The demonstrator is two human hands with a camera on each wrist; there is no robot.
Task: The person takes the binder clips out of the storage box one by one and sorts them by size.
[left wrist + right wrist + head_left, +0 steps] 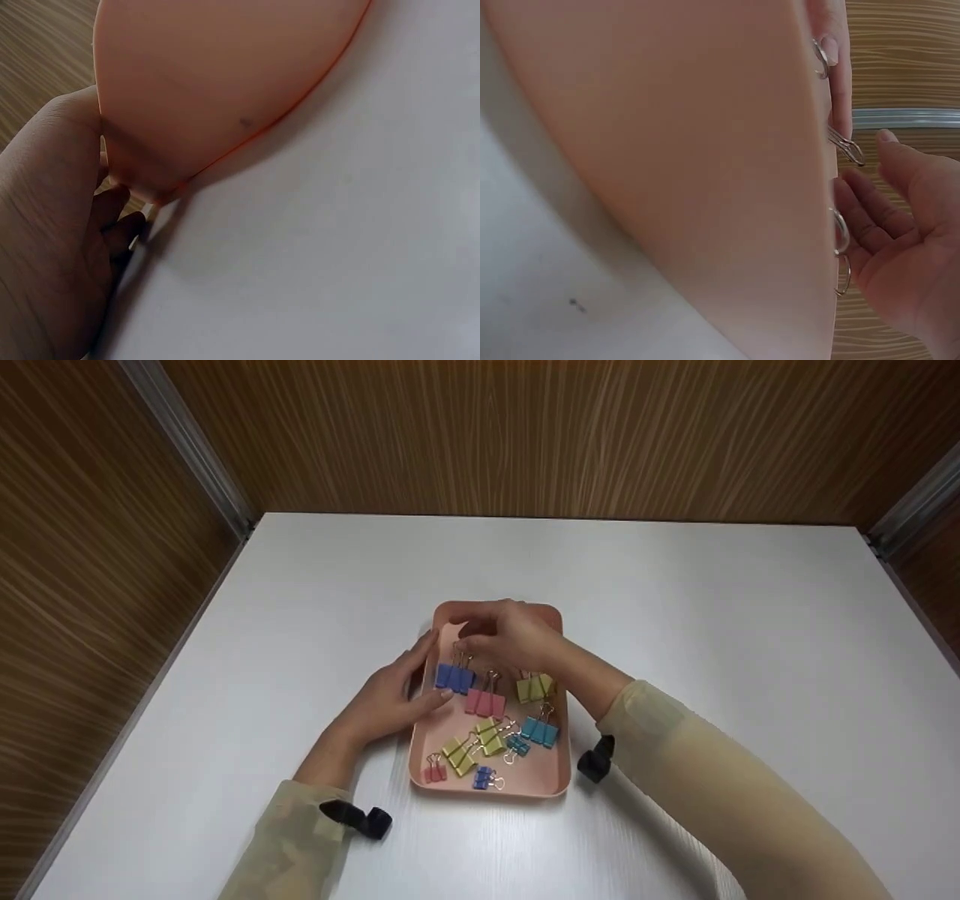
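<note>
While straight left hand (390,697) fingers touch the pink tray (551,776), right hand (510,634) fingertips pinched on the blue binder clip (454,676).

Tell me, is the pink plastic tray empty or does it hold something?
Not empty: the pink plastic tray holds coloured binder clips, blue, pink, yellow and teal.

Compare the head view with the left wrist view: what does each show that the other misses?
Only the head view shows the tray's contents: a blue clip, pink clip, yellow and teal clips, and the right hand reaching in above the blue one; whether it grips anything I cannot tell. Only the left wrist view shows the tray's outer wall close up, with a small dark mark. Both show the pink tray, the white table and the left hand resting straight-fingered against the tray's side.
</note>
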